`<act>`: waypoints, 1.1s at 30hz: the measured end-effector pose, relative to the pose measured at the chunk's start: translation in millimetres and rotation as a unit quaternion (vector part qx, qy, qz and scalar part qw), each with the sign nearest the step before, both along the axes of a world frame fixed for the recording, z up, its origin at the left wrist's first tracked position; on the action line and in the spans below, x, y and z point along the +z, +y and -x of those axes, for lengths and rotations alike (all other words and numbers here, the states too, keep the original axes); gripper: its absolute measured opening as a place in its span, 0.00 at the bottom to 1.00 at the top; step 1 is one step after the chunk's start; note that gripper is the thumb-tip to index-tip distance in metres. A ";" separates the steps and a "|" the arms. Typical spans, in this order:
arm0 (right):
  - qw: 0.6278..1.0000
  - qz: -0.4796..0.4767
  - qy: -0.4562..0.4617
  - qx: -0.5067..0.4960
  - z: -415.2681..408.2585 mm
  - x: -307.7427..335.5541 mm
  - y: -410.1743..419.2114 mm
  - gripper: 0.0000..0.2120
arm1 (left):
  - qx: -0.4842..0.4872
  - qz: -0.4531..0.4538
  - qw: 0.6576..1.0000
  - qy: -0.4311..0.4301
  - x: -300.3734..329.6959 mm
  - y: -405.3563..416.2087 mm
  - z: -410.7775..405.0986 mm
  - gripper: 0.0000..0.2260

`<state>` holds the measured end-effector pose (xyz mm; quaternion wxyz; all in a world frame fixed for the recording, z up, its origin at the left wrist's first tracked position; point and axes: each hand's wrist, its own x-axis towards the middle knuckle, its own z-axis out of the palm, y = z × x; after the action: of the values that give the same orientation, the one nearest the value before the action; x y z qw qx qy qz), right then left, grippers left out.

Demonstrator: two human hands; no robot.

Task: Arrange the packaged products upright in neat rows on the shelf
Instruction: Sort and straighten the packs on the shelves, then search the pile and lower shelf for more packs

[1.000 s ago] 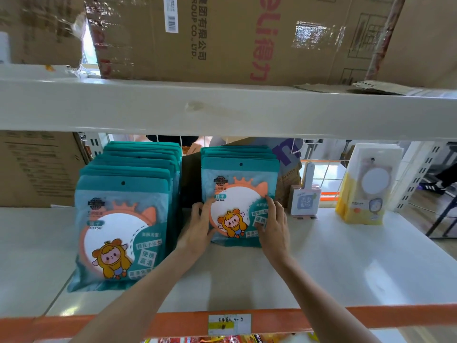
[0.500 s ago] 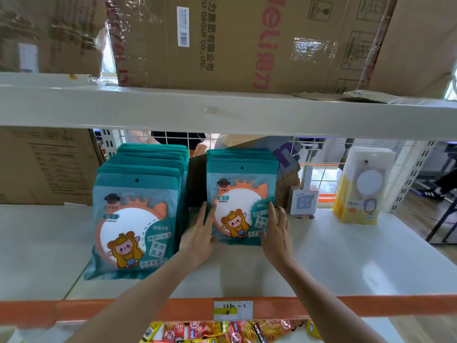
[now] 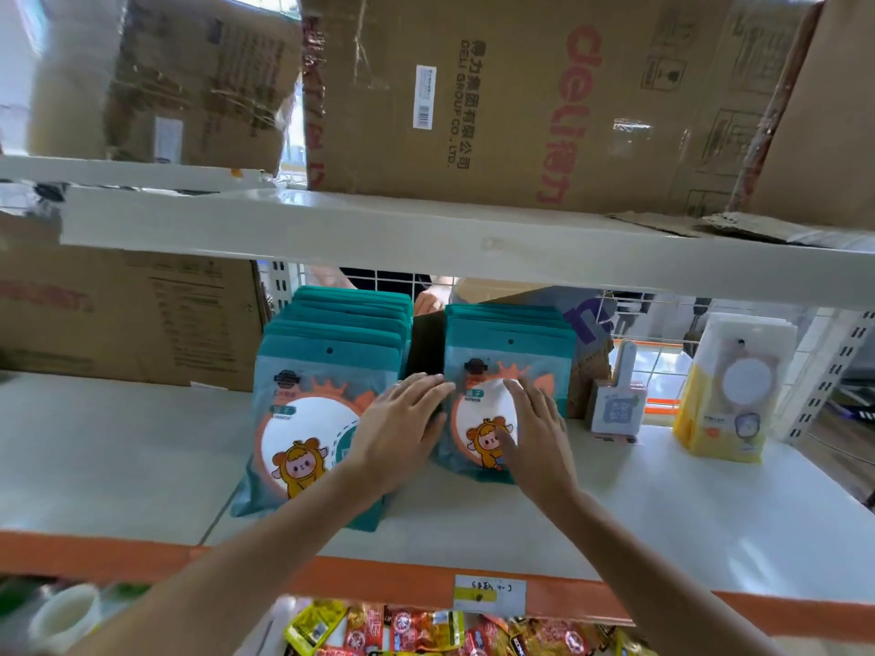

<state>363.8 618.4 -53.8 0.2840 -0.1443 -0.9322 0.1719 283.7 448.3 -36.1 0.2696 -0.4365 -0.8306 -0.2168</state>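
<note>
Packaged products: two rows of teal packs standing on shelf [image 3: 663,513], left row [image 3: 303,419] reaching nearer front edge, right row [image 3: 492,371] set further back. Gap between rows, dark divider visible in it. Left hand [image 3: 402,428] flat, fingers straight, hovering over gap and right side of left row; contact unclear. Right hand [image 3: 535,428] flat, fingers extended, on front pack of right row; nothing gripped. Step, judged: squaring right row. Next likely: fronts aligned.

This is a shop. Rows of hang-hole packets [image 3: 326,409] stand on a white shelf [image 3: 663,523] with an orange edge and a price label [image 3: 490,595]. Deli cartons [image 3: 521,97] sit overhead, snack packs [image 3: 426,632] below.
</note>
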 end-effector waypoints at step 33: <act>0.890 0.103 -0.016 0.444 181.1 29.3 -537.7 0.23 | 0.412 -0.004 0.911 -0.003 -1.7 -578.6 58.6 0.20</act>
<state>182.7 80.7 -24.5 0.1469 0.2541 -0.8803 0.3727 225.0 -130.3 -37.8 0.3345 -0.0541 -0.9364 -0.0914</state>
